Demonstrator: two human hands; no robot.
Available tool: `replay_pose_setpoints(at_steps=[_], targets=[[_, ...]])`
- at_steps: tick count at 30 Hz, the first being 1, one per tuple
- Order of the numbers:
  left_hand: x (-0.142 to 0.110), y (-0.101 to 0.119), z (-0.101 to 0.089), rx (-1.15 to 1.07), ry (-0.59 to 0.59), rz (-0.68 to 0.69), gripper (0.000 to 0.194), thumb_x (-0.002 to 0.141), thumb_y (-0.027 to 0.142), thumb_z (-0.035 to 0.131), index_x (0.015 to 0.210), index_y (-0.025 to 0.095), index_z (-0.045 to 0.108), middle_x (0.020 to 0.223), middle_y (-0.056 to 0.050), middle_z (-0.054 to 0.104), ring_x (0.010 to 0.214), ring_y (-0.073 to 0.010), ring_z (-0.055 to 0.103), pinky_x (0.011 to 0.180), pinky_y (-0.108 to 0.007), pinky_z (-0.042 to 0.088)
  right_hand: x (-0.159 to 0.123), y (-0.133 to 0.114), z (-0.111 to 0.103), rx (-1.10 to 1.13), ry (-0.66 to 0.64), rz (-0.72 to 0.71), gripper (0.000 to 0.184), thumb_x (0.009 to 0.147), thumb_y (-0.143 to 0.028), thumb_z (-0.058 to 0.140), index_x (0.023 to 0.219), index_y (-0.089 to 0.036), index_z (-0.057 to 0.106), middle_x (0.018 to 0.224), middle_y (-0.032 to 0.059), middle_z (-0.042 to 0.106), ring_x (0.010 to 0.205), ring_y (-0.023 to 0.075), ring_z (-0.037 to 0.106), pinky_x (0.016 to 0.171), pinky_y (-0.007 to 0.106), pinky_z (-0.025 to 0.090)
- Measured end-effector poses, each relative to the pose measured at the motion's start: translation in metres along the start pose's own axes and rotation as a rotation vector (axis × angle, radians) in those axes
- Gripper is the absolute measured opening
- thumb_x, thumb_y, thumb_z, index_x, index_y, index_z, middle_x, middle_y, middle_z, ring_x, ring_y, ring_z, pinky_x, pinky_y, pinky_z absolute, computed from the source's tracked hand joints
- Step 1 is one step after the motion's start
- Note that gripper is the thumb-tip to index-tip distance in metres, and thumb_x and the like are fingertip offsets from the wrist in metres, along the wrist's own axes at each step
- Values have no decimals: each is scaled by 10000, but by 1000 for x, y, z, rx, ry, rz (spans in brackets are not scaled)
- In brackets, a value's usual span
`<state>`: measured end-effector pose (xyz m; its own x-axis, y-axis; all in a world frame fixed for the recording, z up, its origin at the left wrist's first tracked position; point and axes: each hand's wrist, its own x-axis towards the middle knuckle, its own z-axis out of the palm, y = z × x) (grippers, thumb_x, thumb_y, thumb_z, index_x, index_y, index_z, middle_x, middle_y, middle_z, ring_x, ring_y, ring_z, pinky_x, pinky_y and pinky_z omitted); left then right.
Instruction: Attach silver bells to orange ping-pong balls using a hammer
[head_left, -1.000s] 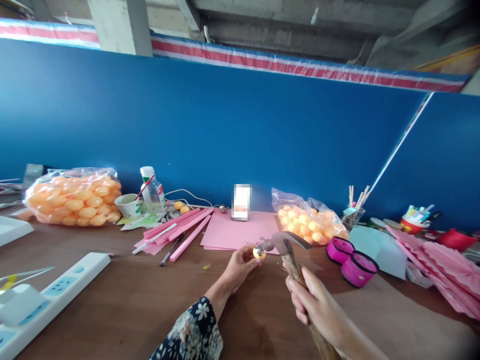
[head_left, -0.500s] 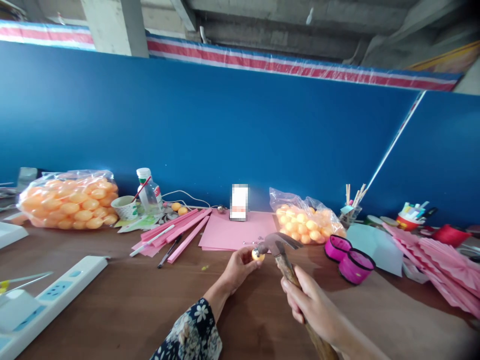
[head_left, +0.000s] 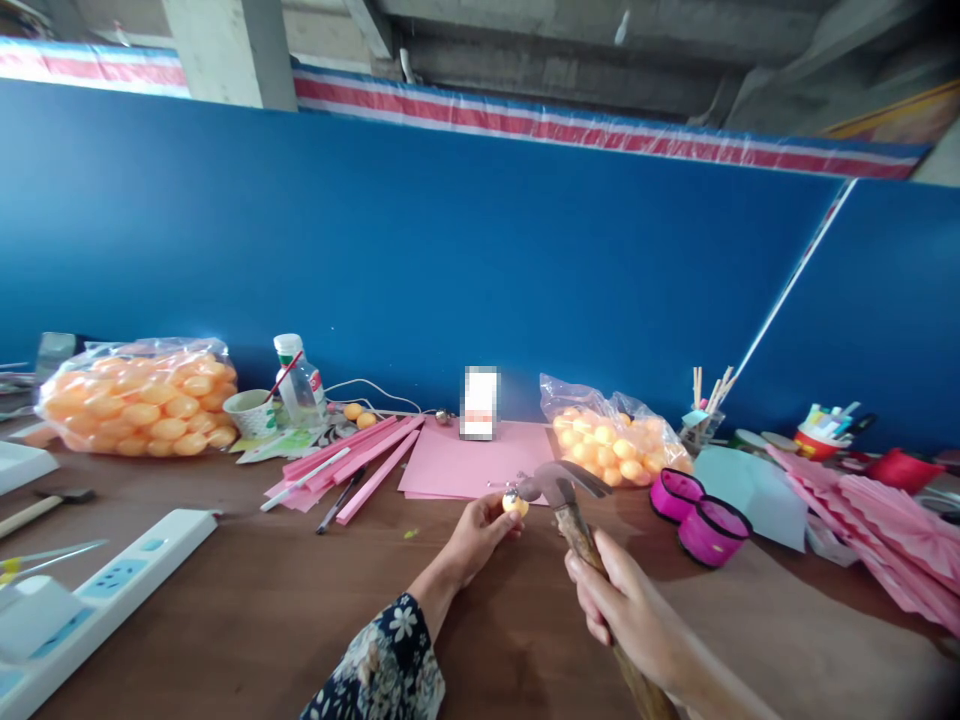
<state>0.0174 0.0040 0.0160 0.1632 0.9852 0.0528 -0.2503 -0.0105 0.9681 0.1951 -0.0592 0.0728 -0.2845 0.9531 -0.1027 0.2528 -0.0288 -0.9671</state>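
My left hand [head_left: 478, 530] pinches a small orange ball [head_left: 515, 504] with a metal piece on it, holding it on the brown table. My right hand [head_left: 628, 605] is wrapped round the wooden handle of a claw hammer [head_left: 561, 489]. The hammer's steel face rests against the ball. A pink sheet [head_left: 469, 462] lies just behind the ball.
A large bag of orange balls [head_left: 139, 398] sits at the far left, a smaller bag [head_left: 615, 444] right of the pink sheet. Pink strips [head_left: 352, 455], a bottle [head_left: 298, 382], a paper cup [head_left: 249, 411], two magenta rings [head_left: 697, 515], pink fans [head_left: 877, 530] and a white power strip [head_left: 112, 585] lie around.
The hammer head stays at the ball, shifting only slightly. A wooden-handled tool has come into view at the far left edge of the table.
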Motion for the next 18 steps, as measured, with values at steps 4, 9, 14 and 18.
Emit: replay_pose_setpoints(at_steps=[4, 9, 14, 18], targets=[[-1, -1, -1, -4, -28, -2, 326, 681, 409, 654, 835, 124, 612, 698, -23, 597, 629, -103, 544, 614, -219, 426, 1, 1, -1, -21, -18, 15, 249, 851, -426, 421, 748, -213, 344, 517, -98, 336, 419, 50, 315, 387, 175, 304], [0, -2, -1, -36, -21, -9, 336, 677, 395, 663, 887, 139, 612, 737, -20, 603, 650, -102, 543, 620, -217, 414, 2, -1, -2, 13, 4, -25, 243, 851, -421, 431, 759, -216, 339, 519, -98, 337, 419, 49, 308, 393, 176, 305], [4, -5, -1, -36, -111, 99, 391, 659, 300, 696, 1013, 152, 621, 836, -31, 624, 719, -111, 529, 668, -214, 405, 0, 1, -2, 12, -10, 18, 256, 835, -442, 442, 760, -212, 358, 510, -102, 325, 415, 48, 304, 384, 173, 295], [6, -9, -2, -18, -94, 129, 392, 647, 268, 704, 1017, 161, 627, 969, -55, 634, 830, -150, 553, 745, -240, 410, 0, 3, -1, 19, -9, 12, 254, 839, -436, 440, 758, -216, 341, 515, -100, 333, 422, 49, 303, 388, 172, 299]])
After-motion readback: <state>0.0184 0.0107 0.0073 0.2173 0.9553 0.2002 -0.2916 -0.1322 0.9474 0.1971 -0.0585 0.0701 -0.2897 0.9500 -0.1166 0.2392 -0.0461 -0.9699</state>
